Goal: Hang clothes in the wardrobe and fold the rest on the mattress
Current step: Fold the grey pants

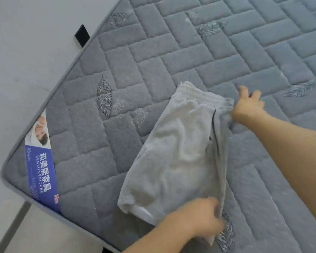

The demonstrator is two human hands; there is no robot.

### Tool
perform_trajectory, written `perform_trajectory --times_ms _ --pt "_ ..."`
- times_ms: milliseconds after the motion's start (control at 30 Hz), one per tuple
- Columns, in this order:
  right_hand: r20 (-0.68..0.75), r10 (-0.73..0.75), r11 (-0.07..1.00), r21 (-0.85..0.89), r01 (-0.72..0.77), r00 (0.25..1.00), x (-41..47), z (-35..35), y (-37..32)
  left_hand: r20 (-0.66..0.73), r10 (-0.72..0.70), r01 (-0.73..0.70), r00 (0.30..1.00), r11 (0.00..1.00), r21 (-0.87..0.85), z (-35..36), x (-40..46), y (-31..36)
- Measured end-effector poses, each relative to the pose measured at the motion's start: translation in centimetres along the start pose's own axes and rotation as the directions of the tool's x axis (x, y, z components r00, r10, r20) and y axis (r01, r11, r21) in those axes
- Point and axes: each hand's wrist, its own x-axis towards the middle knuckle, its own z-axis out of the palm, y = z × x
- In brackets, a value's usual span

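shorts point(173, 148): pale fleece, half-folded on mattress point(226, 52)
left hand point(199, 216): pinches hem edge
right hand point(248, 105): grips waistband corner
tip: pull both ends taut, align edges b4 next fold

The mattress point(171, 52) is covered in grey quilted cloth, matt and slightly napped, stitched into padded brick-shaped blocks with embroidered leaf motifs point(104, 97) that carry a faint speckled glint. A smooth cloth piping runs along its edge. At its near left corner lies a printed label point(41, 161), smooth and faintly glossy. The pale grey garment point(177, 148) looks like soft fleecy cloth, fuzzy and matt, with a ribbed waistband.
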Motion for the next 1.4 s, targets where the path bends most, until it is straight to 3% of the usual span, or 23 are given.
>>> perform_trajectory --times_ms 33,67,100,167,200,233,267,333,400,500,567,667,700,767,833,933,1000,1067,1133,1200,1267,1333,1400 --pt "0.076 0.049 0.985 0.161 -0.061 0.996 -0.1 0.8 0.7 -0.056 0.025 -0.029 0.998 0.997 -0.074 -0.1 0.4 -0.3" --pt "0.142 0.049 0.942 0.322 -0.093 0.989 -0.5 1.5 1.1 -0.209 0.035 -0.062 0.977 0.99 -0.124 -0.8 0.6 -1.0" --pt "0.188 0.036 0.879 0.462 -0.12 0.982 -1.2 2.3 1.2 -0.419 0.007 -0.07 0.908 0.988 -0.136 -2.0 1.0 -2.1" --pt "0.263 0.042 0.747 0.633 -0.205 0.964 -2.8 3.8 0.7 -0.741 -0.102 0.055 0.664 0.995 -0.087 -5.1 1.7 -4.9" --pt "0.295 0.054 0.722 0.648 -0.242 0.954 -3.2 4.8 0.4 -0.782 -0.208 0.175 0.588 0.976 -0.128 -6.8 1.8 -6.6" --pt "0.31 0.076 0.747 0.612 -0.26 0.948 -3.5 5.8 0.0 -0.748 -0.342 0.296 0.568 0.934 -0.202 -8.0 2.0 -8.2" --pt "0.307 0.091 0.807 0.535 -0.251 0.947 -3.9 6.5 -0.4 -0.681 -0.449 0.408 0.579 0.882 -0.235 -8.8 2.0 -9.6" --pt "0.259 0.119 0.864 0.449 -0.229 0.959 -5.0 7.9 -0.9 -0.601 -0.513 0.526 0.613 0.833 -0.174 -8.7 2.0 -12.1" --pt "0.194 0.173 0.841 0.482 -0.247 0.966 -6.6 9.3 -0.7 -0.6 -0.481 0.44 0.639 0.869 -0.227 -8.0 2.1 -14.1" --pt "0.119 0.216 0.711 0.662 -0.239 0.969 -10.3 11.5 0.6 -0.608 -0.483 0.25 0.63 0.867 -0.43 -8.2 1.5 -16.2" --pt "0.174 0.214 0.631 0.726 -0.272 0.961 -13.4 12.6 1.7 -0.57 -0.473 0.214 0.672 0.861 -0.462 -8.4 0.8 -17.0" --pt "0.383 0.152 0.6 0.697 -0.393 0.911 -16.6 14.0 3.3 -0.317 -0.48 0.214 0.818 0.766 -0.606 -8.0 -0.6 -17.6" --pt "0.494 0.091 0.563 0.69 -0.454 0.865 -17.5 14.3 3.7 -0.243 -0.484 0.243 0.84 0.738 -0.63 -7.8 -1.1 -17.7" --pt "0.726 -0.049 0.523 0.604 -0.601 0.686 -19.1 14.6 4.2 -0.174 -0.484 0.268 0.857 0.709 -0.652 -7.4 -1.9 -17.7" --pt "0.86 -0.1 0.594 0.455 -0.664 0.5 -20.6 14.9 4.6 -0.102 -0.523 0.325 0.846 0.658 -0.679 -7.0 -2.9 -17.7" --pt "0.945 -0.065 0.692 0.274 -0.667 0.32 -22.4 15.1 5.8 0.012 -0.617 0.515 0.787 0.646 -0.563 -5.5 -5.1 -18.0" --pt "0.982 -0.039 0.765 0.149 -0.627 0.186 -23.9 14.8 6.7 0.148 -0.684 0.655 0.714 0.577 -0.488 -4.0 -7.1 -18.0" --pt "0.994 0.003 0.782 0.068 -0.619 0.113 -25.6 14.2 7.4 0.266 -0.711 0.747 0.651 0.537 -0.392 -2.9 -8.9 -18.0" --pt "0.989 -0.009 0.677 0.115 -0.727 0.149 -26.4 13.2 7.8 0.28 -0.702 0.74 0.655 0.521 -0.425 -3.1 -9.9 -17.5" --pt "0.969 -0.057 0.428 0.24 -0.871 0.239 -25.6 11.4 8.1 0.231 -0.655 0.62 0.72 0.456 -0.639 -4.7 -10.0 -16.2" --pt "0.936 -0.122 0.134 0.345 -0.929 0.33 -23.3 8.8 8.0 0.137 -0.591 0.402 0.795 0.345 -0.848 -7.7 -9.2 -14.0" --pt "0.872 -0.131 -0.125 0.458 -0.88 0.472 -20.2 6.0 6.9 0.01 -0.525 0.17 0.851 0.258 -0.951 -11.5 -7.5 -11.3" --pt "0.777 -0.067 -0.305 0.582 -0.754 0.626 -17.1 3.7 5.0 -0.075 -0.469 0.015 0.88 0.186 -0.982 -14.9 -5.7 -9.4"
